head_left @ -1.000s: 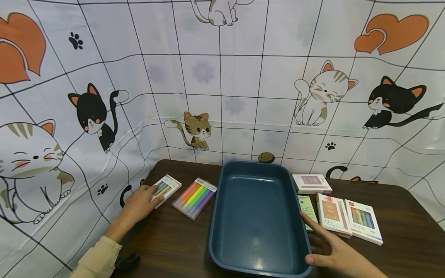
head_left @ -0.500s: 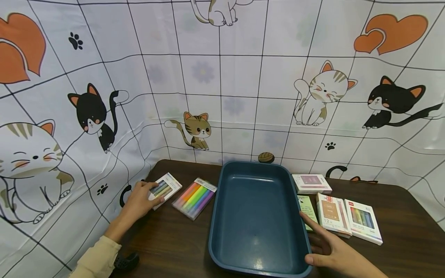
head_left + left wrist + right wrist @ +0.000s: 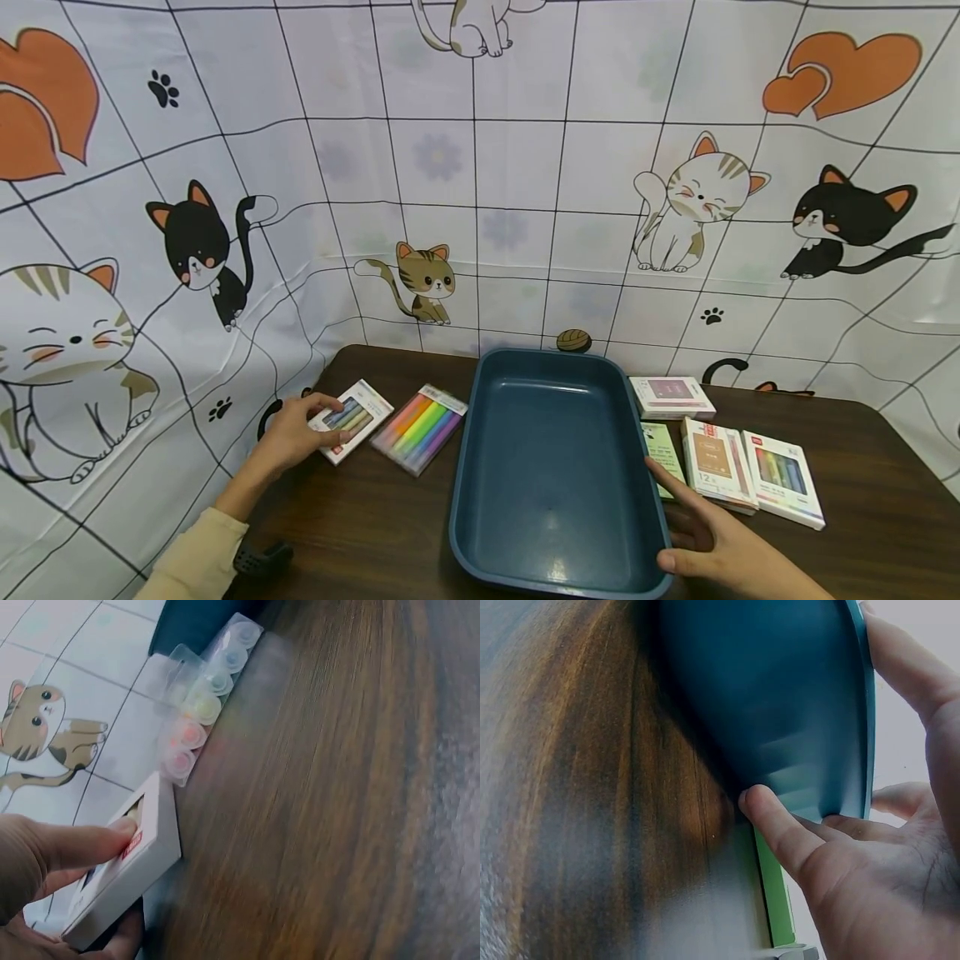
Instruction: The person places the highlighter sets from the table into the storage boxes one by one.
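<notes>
My left hand (image 3: 291, 433) pinches a white box of crayons (image 3: 363, 409) at the left of the table, its thumb over the clear window and fingers beneath. In the left wrist view, this crayon box (image 3: 131, 874) is tilted, with its near end raised. Beside it lies a clear pack of fluorescent markers (image 3: 420, 428). My right hand (image 3: 712, 533) holds the right side of a blue plastic tub (image 3: 551, 467), thumb at the rim. In the right wrist view, its other fingers rest against the outer wall of the tub (image 3: 780, 697).
Right of the tub lie a green box (image 3: 663, 454), a white box with a mauve panel (image 3: 672, 397), a box with an orange panel (image 3: 712, 462) and another crayon box (image 3: 784, 479). A cat-print sheet (image 3: 517, 183) hangs behind the dark wooden table (image 3: 352, 533).
My left hand has closed around the crayon box and drawn it slightly left and nearer, tilting it up. The right hand and the tub have stayed in place.
</notes>
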`<state>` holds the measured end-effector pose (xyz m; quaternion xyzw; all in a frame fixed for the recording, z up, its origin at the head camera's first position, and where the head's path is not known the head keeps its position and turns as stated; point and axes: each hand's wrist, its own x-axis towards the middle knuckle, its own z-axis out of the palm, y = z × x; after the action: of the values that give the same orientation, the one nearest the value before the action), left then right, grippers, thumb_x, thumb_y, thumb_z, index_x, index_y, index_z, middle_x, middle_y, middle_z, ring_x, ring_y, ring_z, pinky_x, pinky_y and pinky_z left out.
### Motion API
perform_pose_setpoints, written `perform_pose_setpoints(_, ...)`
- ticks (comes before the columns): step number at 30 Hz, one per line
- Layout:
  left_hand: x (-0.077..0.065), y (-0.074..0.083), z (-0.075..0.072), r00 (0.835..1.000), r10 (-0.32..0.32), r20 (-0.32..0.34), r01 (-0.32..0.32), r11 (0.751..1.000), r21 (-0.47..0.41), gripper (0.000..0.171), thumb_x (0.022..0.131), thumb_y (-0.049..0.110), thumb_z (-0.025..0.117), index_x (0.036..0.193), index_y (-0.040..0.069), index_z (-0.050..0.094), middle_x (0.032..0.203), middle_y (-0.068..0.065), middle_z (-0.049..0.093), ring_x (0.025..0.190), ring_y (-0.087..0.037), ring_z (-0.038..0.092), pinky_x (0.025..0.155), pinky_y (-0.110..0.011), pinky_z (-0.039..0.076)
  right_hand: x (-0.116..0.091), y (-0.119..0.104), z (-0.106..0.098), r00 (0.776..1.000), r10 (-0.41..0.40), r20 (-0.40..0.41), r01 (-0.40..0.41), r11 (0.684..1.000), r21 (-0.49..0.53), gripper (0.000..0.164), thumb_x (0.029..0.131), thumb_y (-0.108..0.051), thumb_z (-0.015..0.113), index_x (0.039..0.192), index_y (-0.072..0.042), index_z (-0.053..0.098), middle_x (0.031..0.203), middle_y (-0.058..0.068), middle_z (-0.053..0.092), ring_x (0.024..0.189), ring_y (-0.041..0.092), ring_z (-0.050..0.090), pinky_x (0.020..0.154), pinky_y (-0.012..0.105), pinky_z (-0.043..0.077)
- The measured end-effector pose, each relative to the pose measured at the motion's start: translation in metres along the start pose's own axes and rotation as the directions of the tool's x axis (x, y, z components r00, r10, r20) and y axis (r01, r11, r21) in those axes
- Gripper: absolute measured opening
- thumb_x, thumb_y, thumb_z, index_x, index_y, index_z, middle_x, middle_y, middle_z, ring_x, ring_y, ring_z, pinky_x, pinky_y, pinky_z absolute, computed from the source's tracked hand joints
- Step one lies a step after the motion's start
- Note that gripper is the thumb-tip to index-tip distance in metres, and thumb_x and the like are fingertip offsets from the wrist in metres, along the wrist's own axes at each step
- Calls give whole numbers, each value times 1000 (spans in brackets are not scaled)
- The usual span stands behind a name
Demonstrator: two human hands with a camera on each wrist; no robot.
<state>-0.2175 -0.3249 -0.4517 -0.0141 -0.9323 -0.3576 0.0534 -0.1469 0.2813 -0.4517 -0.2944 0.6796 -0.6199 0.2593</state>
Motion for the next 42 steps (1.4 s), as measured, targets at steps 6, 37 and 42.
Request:
perform_pose_setpoints(6,1,-6,-1,992,-82,99,93,988,-121,55,80,26,90,123,4,64,134,-28,50,110,-39,48,90,-51,41,0,0,0,1000,-20,-1,20,1000,-10,89,102,6,54,165,-18,-3,163,24,-16,139,10,41,102,34,46)
perform_pose_setpoints(37,8,26,-9,973,-37,226,131,901,-414,70,84,24,86,146,12,55,132,-28,45,94,-34,60,77,-43,55,-1,0,0,1000,19,-17,-19,1000,-15,88,103,2,55,165,-22,-3,164,22,-16,138,5,40,103,31,44)
perform_pose_setpoints(42,6,38,-9,972,-9,235,114,893,-435,72,85,23,85,149,14,53,132,-27,46,95,-32,60,76,-41,55,-1,0,0,999,35,-19,-36,999,-9,87,104,1,53,165,-23,-3,164,20,-16,138,7,41,102,34,45)
